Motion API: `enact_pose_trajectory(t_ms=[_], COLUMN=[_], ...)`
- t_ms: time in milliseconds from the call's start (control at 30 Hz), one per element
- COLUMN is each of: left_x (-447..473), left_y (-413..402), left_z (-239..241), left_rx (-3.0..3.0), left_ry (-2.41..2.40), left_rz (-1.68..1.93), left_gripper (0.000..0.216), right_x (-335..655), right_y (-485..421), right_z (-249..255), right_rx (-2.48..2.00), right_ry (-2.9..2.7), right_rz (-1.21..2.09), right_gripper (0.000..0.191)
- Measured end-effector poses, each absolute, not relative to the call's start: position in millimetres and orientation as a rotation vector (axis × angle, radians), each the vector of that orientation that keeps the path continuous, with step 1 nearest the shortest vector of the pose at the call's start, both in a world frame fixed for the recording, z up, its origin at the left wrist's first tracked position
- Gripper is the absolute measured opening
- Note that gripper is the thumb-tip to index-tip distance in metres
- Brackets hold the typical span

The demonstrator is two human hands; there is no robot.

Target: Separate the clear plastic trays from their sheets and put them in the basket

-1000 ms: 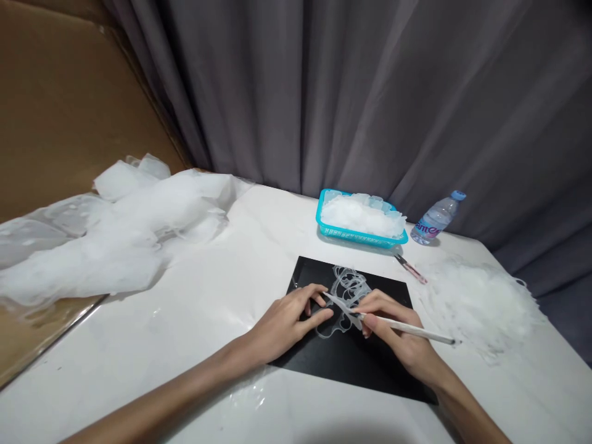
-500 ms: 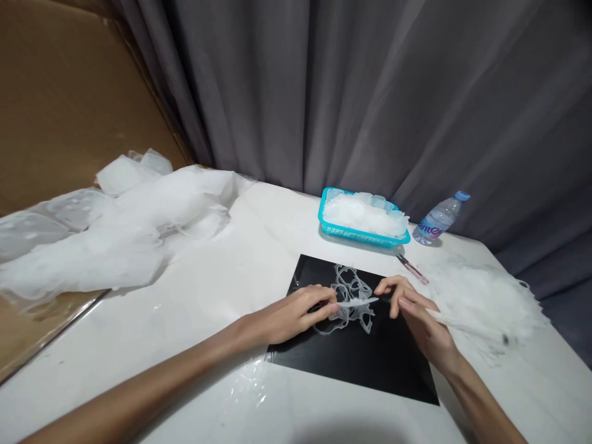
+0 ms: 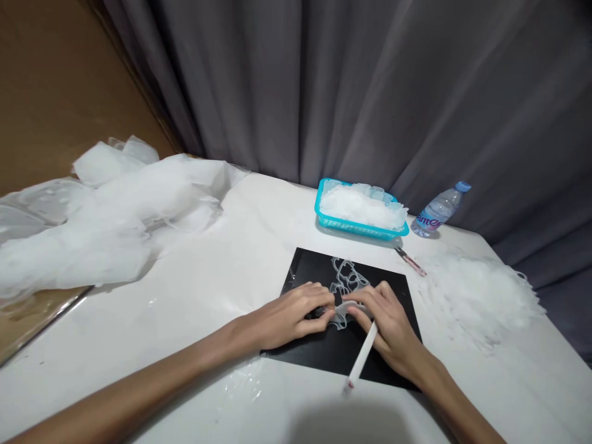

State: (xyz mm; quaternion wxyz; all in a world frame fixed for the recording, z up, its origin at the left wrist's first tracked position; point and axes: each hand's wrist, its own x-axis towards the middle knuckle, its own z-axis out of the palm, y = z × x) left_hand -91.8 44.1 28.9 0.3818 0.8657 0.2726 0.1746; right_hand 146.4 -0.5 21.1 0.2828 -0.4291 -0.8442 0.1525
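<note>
My left hand (image 3: pixel 303 314) is closed on the left end of a small translucent plastic piece (image 3: pixel 346 306), held above a black mat (image 3: pixel 308 348). On the other side my right hand (image 3: pixel 386 324) brings its thumb and fingertips to the same piece. A slim white stick-like tool (image 3: pixel 363 357) with a reddish tip is tucked in my right hand and points toward me; its exact kind is unclear. Curly translucent plastic offcuts (image 3: pixel 349 274) lie on the mat just beyond and under my fingers.
Behind the mat stands a turquoise basket (image 3: pixel 361 233) heaped with translucent pieces, beside a water bottle (image 3: pixel 437 213). Small snips (image 3: pixel 410 261) lie right of it. A pile of translucent pieces (image 3: pixel 485 299) spreads at right; white plastic bags (image 3: pixel 120 216) lie at left by a cardboard box (image 3: pixel 55 80).
My right hand has moved left, onto the plastic piece. The white tool in it has swung from pointing right to pointing toward me. My left hand keeps its hold.
</note>
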Motion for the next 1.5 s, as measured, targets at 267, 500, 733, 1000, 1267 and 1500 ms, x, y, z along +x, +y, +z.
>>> enact_pose_trajectory(t_ms=[267, 500, 733, 1000, 1267, 1500], left_x=[-87, -92, -84, -88, -93, -97], left_y=[30, 37, 31, 33, 38, 41], left_z=[10, 34, 38, 37, 40, 43], left_rx=[2.628, 2.249, 1.777, 1.297, 1.242, 1.192], left_ry=[0.534, 1.025, 0.904, 0.807, 0.855, 0.818], left_rz=[0.563, 0.693, 0.768, 0.764, 0.837, 0.818], left_gripper=[0.024, 0.021, 0.022, 0.031, 0.034, 0.035], right_x=[187, 165, 115, 145, 141, 192], right_y=[38, 15, -10, 9, 5, 19], right_z=[29, 38, 32, 8, -6, 40], right_rx=[-1.559, -1.342, -1.237, -1.442, -1.409, -1.406], right_ry=[-1.46, -1.59, -1.48, -1.909, -2.224, -1.826], right_rz=[0.359, 0.445, 0.953, 0.502, 0.317, 0.551], right_gripper=[0.042, 0.029, 0.033, 0.04, 0.021, 0.032])
